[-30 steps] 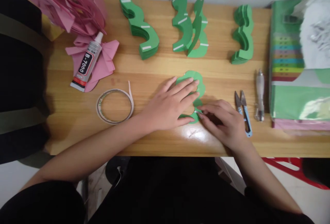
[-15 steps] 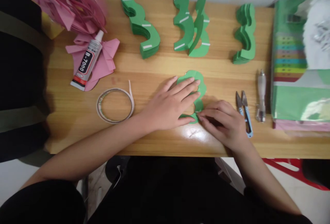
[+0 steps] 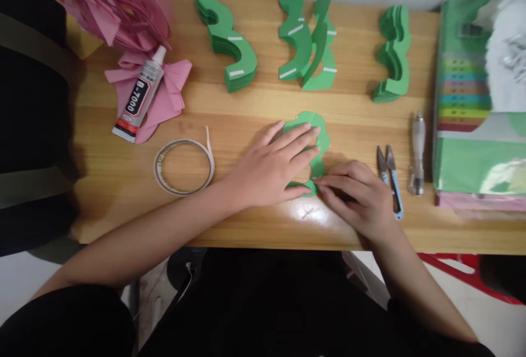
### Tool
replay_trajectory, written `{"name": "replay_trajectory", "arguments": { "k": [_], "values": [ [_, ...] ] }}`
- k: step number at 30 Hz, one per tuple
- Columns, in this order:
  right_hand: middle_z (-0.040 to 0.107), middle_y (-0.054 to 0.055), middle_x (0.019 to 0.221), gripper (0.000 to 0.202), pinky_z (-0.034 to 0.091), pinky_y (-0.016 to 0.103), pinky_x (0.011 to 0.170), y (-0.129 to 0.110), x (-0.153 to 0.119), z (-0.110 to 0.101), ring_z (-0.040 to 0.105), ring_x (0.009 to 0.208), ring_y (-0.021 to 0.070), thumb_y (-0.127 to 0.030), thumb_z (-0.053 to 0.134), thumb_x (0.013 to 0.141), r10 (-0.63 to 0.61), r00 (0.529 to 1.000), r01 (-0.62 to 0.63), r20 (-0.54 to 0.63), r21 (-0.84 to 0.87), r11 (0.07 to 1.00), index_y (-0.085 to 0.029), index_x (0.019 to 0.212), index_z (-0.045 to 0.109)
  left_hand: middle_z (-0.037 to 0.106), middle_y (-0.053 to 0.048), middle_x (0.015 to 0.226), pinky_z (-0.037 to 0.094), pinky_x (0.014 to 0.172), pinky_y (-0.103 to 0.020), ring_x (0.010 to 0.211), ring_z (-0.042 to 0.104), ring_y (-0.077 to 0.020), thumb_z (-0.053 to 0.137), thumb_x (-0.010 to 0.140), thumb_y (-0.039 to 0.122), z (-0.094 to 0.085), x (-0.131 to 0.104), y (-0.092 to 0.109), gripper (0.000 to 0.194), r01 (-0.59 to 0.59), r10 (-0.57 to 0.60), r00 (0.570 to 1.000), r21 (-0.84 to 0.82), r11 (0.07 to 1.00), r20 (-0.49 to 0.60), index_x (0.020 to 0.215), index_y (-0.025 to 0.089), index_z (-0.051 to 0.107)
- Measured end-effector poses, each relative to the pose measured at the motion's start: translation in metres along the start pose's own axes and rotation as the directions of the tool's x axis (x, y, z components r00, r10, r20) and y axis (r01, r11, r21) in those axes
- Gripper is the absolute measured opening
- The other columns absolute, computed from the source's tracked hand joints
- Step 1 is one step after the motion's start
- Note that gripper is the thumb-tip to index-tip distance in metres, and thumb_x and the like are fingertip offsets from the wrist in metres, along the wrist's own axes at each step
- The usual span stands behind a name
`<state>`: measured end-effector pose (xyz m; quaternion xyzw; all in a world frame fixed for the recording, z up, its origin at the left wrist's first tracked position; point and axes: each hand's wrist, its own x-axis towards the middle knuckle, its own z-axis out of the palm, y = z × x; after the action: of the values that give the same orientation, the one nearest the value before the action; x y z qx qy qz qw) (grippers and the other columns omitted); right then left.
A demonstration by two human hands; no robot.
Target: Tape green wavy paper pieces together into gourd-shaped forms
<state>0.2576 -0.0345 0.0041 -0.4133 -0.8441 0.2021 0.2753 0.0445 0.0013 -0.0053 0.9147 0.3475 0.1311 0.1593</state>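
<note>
Paper (image 3: 322,140) lies under spread left hand (image 3: 274,168), right hand (image 3: 361,195) pinching its edge

A green, wavy-edged paper cutout with rounded lobes (image 3: 323,140) lies flat and partly covered, left of a pair of blue-handled metal snips (image 3: 395,188), its outline curving from the far end to the near.

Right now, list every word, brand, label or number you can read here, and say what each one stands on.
"B-7000", on the tube.
"DA", nearer the cap on the same tube; the letters before it are too blurred to be sure of.
Too small to read: the fine print at the tube's red end, the print inside the tape roll, and the dark marks on the green packet.
</note>
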Motion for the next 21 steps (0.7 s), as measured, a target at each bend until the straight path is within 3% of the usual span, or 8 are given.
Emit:
{"name": "replay_trajectory", "arguments": {
  "k": [14, 21],
  "values": [
    [0.065, 0.005, 0.082, 0.02, 0.051, 0.031, 0.064, -0.0021, -0.0002, 0.0014, 0.061, 0.073, 0.0163, -0.01, 0.063, 0.084, 0.051, 0.998, -0.051, -0.023, -0.019, 0.998, -0.02, 0.102, 0.067, 0.042, -0.013, 0.15, 0.022, 0.117, -0.047, 0.141, 0.037, -0.0262, 0.062, 0.085, 0.05, 0.0015, -0.0006, 0.0, 0.062, 0.0, 0.0, 1.0, 0.0, 1.0, -0.016, 0.133, 0.013, 0.053],
    [0.064, 0.005, 0.078, 0.016, 0.051, 0.034, 0.062, -0.0007, 0.0013, 0.0002, 0.061, 0.07, 0.0178, -0.012, 0.064, 0.083, 0.016, 1.0, -0.016, 0.004, -0.022, 1.0, -0.021, 0.096, 0.069, 0.041, -0.013, 0.151, 0.021, 0.118, -0.047, 0.142, 0.035, -0.0261, 0.058, 0.087, 0.05, -0.0006, -0.0003, 0.001, 0.059, 0.014, -0.013, 1.0, -0.009, 1.0, 0.011, 0.134, 0.013, 0.053]
  ]
}}
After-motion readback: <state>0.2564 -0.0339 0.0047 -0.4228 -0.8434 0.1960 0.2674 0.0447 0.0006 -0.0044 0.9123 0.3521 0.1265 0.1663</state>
